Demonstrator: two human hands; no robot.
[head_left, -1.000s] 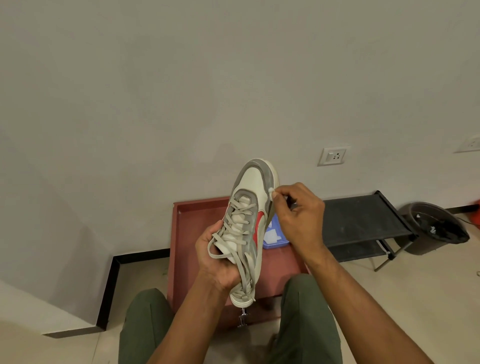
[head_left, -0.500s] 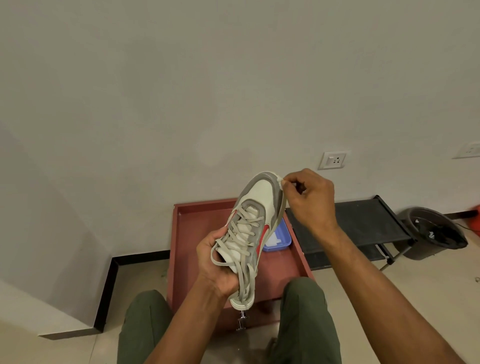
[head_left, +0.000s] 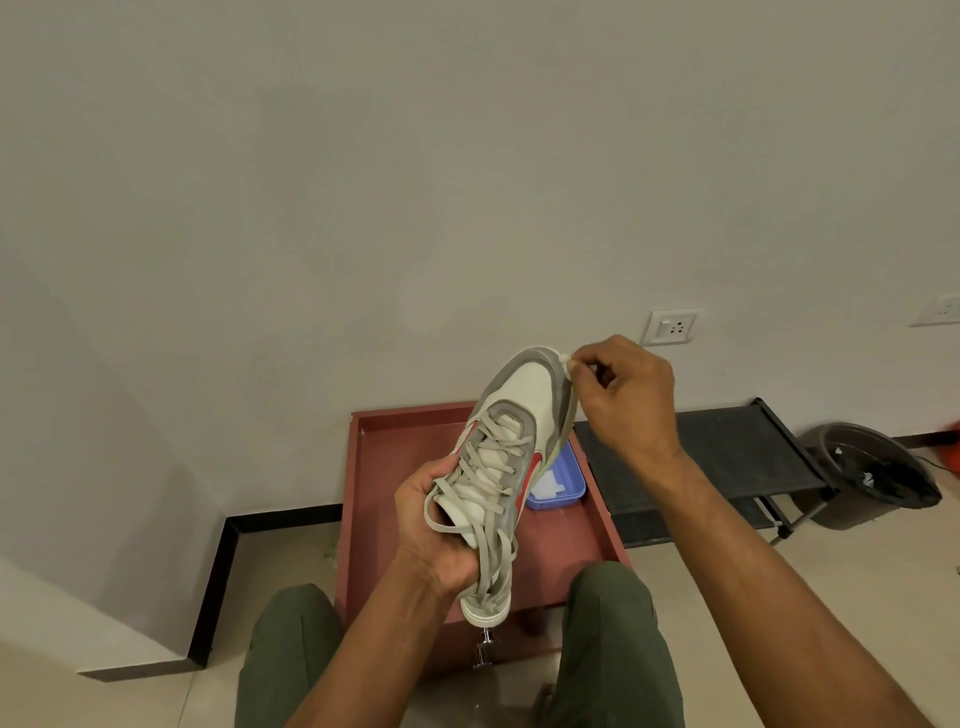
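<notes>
A white and grey sneaker (head_left: 524, 410) with a red side stripe and loose grey laces is held up in the air, toe pointing away from me. My left hand (head_left: 436, 530) grips it around the collar and heel. My right hand (head_left: 623, 400) pinches a small white wad (head_left: 565, 359) against the right edge of the toe. What the wad is made of is too small to tell.
A red-brown tray table (head_left: 384, 467) stands below the shoe with a blue container (head_left: 563, 486) on it. To the right are a black folding stand (head_left: 727, 447) and a dark bin (head_left: 878, 467). A wall socket (head_left: 672, 327) sits behind. My knees are at the bottom.
My right hand has slid the white wad along the shoe's right side up to the toe. The shoe has tilted slightly and risen a little.
</notes>
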